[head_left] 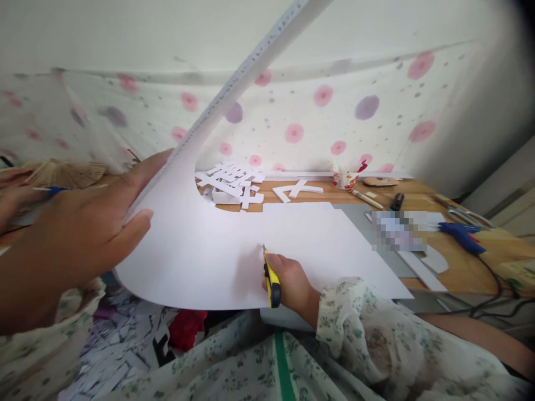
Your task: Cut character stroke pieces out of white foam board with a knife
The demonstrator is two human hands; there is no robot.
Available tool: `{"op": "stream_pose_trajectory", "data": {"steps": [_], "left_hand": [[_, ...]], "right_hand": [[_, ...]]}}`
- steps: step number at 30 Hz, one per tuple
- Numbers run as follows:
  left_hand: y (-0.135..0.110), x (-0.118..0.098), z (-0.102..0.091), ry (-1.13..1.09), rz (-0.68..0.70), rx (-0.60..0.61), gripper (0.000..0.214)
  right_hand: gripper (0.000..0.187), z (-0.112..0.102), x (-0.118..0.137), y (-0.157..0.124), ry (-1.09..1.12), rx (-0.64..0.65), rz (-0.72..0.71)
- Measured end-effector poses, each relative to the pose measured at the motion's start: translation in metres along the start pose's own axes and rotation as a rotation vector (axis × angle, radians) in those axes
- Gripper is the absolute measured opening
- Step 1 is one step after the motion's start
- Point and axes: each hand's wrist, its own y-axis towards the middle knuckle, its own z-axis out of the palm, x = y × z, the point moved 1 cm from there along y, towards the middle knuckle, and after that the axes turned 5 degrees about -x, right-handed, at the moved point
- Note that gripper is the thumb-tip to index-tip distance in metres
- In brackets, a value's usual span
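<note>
A large white sheet (200,250), card or thin foam board, lies over the work table and curls up steeply on its left side. My left hand (100,211) pinches the raised edge between thumb and fingers. In my right hand (288,281) is a yellow and black utility knife (272,284), its tip at the sheet's surface near the middle. Whether the blade has gone into the sheet I cannot tell. Under the sheet's right part shows a grey cutting mat (357,234).
Behind the sheet are white cut-out pieces (232,181). To the right lie a paper cup (345,178), a pen (368,199), scissors (463,214) and a blue glue gun (462,236) with its cord. Another person's hand (10,195) is at the far left. Paper scraps (121,345) fill the space below.
</note>
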Motion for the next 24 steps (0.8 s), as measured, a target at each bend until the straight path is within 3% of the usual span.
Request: {"op": "stream_pose_trajectory", "data": {"steps": [12, 19, 24], "left_hand": [[-0.005, -0.011, -0.003, 0.062, 0.067, -0.018, 0.073], [-0.005, -0.028, -0.018, 0.164, -0.02, 0.126, 0.07], [-0.004, -0.035, -0.024, 0.177, -0.017, 0.158, 0.069]], "right_hand": [[0.033, -0.016, 0.024, -0.046, 0.1, -0.032, -0.036], [0.035, -0.022, 0.032, -0.071, 0.063, -0.059, -0.129], [0.034, -0.026, 0.036, -0.084, 0.009, -0.071, -0.175]]}}
